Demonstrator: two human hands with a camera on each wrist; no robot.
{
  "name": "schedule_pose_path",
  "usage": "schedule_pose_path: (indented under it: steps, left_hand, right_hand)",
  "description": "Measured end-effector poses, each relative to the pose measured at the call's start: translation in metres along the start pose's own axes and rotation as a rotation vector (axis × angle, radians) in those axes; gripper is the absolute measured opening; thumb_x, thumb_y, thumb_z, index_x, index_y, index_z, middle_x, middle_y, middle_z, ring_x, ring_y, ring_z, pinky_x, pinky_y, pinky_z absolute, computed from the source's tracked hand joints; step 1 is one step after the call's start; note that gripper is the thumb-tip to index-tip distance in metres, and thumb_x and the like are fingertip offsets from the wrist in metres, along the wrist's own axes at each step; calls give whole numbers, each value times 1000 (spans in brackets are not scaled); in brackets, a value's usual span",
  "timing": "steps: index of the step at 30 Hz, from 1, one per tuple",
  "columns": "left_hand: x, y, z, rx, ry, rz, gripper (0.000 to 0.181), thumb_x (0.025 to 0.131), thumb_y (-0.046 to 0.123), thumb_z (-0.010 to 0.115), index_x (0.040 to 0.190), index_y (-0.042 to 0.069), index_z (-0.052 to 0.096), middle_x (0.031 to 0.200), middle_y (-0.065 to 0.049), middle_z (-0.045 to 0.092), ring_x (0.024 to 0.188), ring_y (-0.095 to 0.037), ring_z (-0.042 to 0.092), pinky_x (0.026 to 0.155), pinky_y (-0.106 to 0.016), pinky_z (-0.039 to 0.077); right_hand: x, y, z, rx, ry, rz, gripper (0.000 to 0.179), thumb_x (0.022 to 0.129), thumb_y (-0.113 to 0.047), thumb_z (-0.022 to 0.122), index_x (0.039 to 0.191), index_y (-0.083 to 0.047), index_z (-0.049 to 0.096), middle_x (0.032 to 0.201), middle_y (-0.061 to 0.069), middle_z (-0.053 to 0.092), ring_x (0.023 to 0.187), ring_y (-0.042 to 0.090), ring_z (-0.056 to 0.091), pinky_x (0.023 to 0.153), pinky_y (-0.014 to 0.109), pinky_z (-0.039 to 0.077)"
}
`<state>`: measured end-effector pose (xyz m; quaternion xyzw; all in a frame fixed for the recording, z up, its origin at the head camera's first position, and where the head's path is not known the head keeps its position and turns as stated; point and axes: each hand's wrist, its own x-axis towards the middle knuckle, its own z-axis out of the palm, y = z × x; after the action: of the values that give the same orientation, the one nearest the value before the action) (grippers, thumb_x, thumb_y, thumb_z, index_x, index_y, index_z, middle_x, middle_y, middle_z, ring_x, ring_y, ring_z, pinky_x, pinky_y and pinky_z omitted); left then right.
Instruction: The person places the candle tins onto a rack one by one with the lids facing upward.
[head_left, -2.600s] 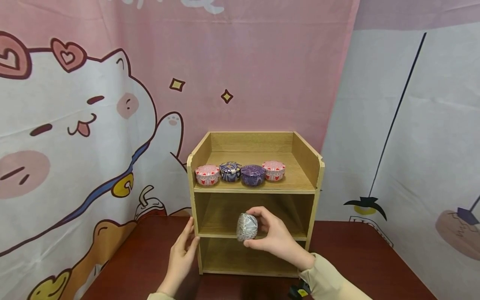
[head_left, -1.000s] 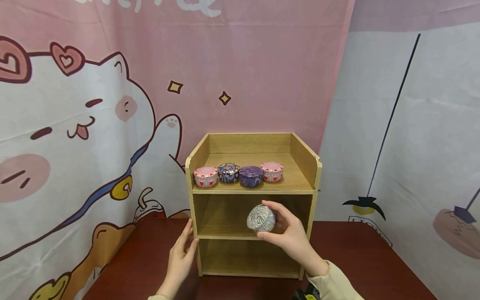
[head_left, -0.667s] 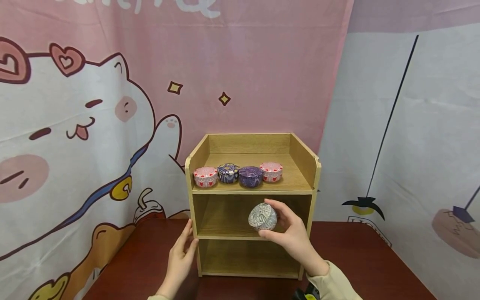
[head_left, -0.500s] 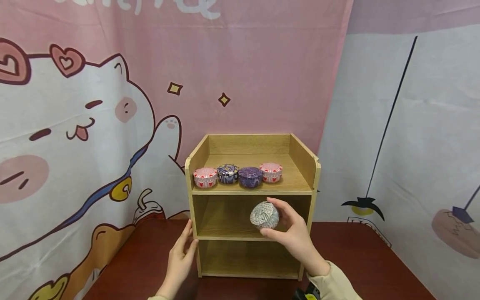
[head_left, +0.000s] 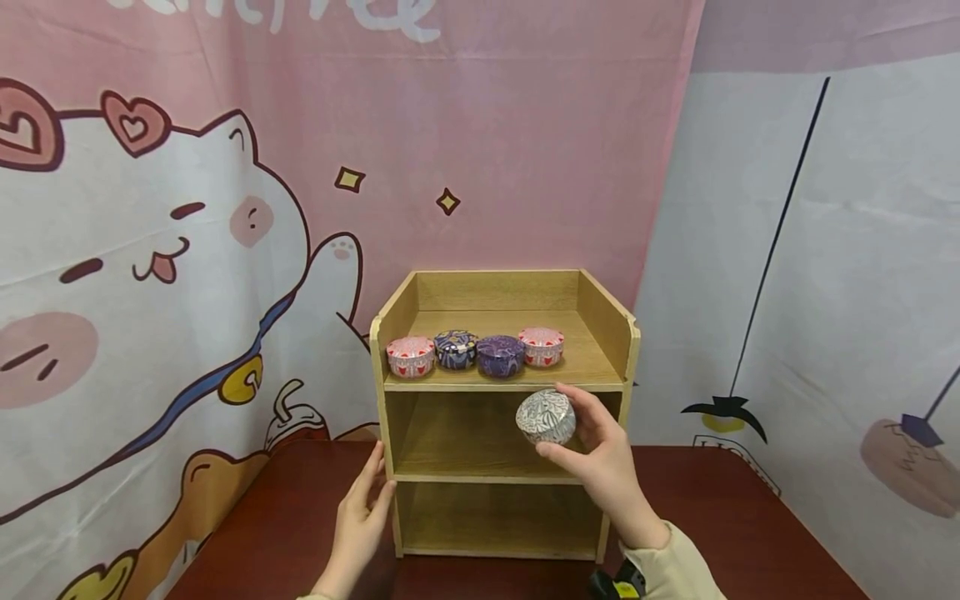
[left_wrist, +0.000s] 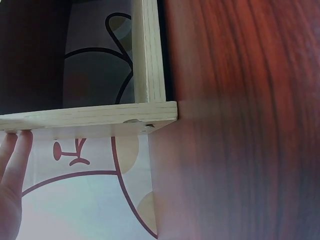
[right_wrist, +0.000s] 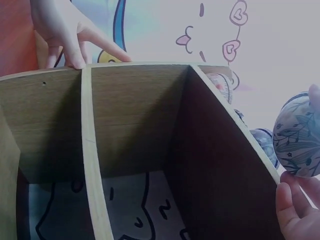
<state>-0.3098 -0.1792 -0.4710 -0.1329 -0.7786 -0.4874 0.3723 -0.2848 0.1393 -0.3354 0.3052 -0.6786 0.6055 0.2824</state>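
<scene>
My right hand [head_left: 609, 467] pinches a small round tin [head_left: 546, 417], grey and white with a leafy pattern, between thumb and fingers. It hangs in front of the middle opening of a wooden shelf unit [head_left: 502, 478], just below the top board's edge, lid tilted toward me. In the right wrist view the tin [right_wrist: 300, 137] shows large at the right edge. Straight fingers of my left hand [head_left: 357, 521] touch the unit's left side; the left wrist view shows two fingertips [left_wrist: 22, 150] against the panel.
On the top board stand a pink heart tin [head_left: 411, 358], a navy-and-gold tin [head_left: 456, 350], a purple tin [head_left: 501, 357] and another pink tin [head_left: 542, 347]. The unit sits on a dark red table [head_left: 705, 517]. A cartoon-printed curtain [head_left: 525, 150] hangs behind.
My right hand has moved right and upward with the tin, turning its patterned lid toward me. The left hand has stayed on the unit's side. The head view has shifted slightly.
</scene>
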Motion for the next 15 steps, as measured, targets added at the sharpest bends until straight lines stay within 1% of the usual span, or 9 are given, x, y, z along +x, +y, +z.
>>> schedule_pose_path:
  steps: [1, 3, 5, 6, 7, 8, 11, 13, 15]
  left_hand:
    - [0, 6, -1, 7, 1, 3, 61, 89, -3, 67, 145, 9, 47, 123, -16, 63, 98, -20, 62, 70, -13, 52]
    - [0, 8, -1, 17, 0, -8, 61, 88, -5, 67, 144, 7, 47, 122, -17, 63, 98, -21, 62, 69, -14, 53]
    - [0, 1, 0, 16, -1, 7, 61, 89, -3, 67, 145, 10, 47, 122, -15, 64, 98, -18, 62, 70, -13, 52]
    - [-1, -5, 1, 12, -3, 4, 62, 89, -2, 67, 146, 12, 46, 123, -14, 63, 99, -18, 62, 70, -14, 53]
    - [0, -5, 1, 16, -7, -5, 62, 89, -2, 67, 146, 11, 46, 123, -15, 63, 99, -19, 62, 69, -15, 53]
    - [-1, -11, 2, 7, -9, -10, 62, 89, 0, 68, 146, 14, 46, 124, -13, 63, 100, -18, 62, 69, -16, 54]
    - [-1, -14, 1, 0, -19, -7, 63, 90, 3, 68, 147, 19, 46, 124, -11, 63, 101, -15, 61, 69, -20, 55]
    - [-1, -15, 1, 4, -23, -8, 63, 91, 5, 68, 147, 21, 45, 124, -11, 63, 101, -14, 61, 69, -22, 56]
    - [-1, -15, 0, 11, -26, -14, 63, 91, 6, 68, 148, 22, 45, 124, -12, 63, 102, -13, 60, 69, -24, 56]
  right_hand:
    - [0, 0, -1, 3, 12, -5, 72, 69, 15, 79, 134, 0, 53, 127, 18, 56, 113, 13, 57, 90, 19, 50]
    - [1, 0, -2, 20, 39, -22, 72, 68, 18, 78, 134, 2, 52, 126, 17, 57, 113, 13, 57, 91, 19, 50]
    - [2, -1, -3, 32, 66, -31, 72, 68, 20, 77, 134, 4, 51, 125, 14, 59, 114, 13, 57, 91, 19, 49]
    - [3, -1, -4, 37, 77, -31, 72, 68, 20, 76, 134, 5, 51, 125, 12, 59, 114, 14, 57, 92, 19, 49]
    - [4, -2, -5, 39, 90, -29, 71, 69, 21, 76, 134, 5, 51, 124, 12, 59, 114, 14, 57, 92, 19, 49]
    - [5, -3, -6, 42, 105, -28, 71, 69, 21, 75, 134, 6, 50, 124, 11, 60, 114, 14, 57, 91, 19, 49]
    - [8, -5, -9, 12, 147, -4, 70, 71, 19, 76, 134, 7, 49, 126, 11, 58, 115, 14, 56, 92, 18, 49]
    - [10, -6, -11, -12, 179, -3, 70, 71, 18, 77, 134, 7, 49, 128, 12, 56, 114, 14, 57, 91, 18, 49]
    - [12, -7, -13, -47, 217, -12, 70, 71, 15, 78, 135, 5, 50, 127, 10, 55, 111, 14, 57, 89, 16, 49]
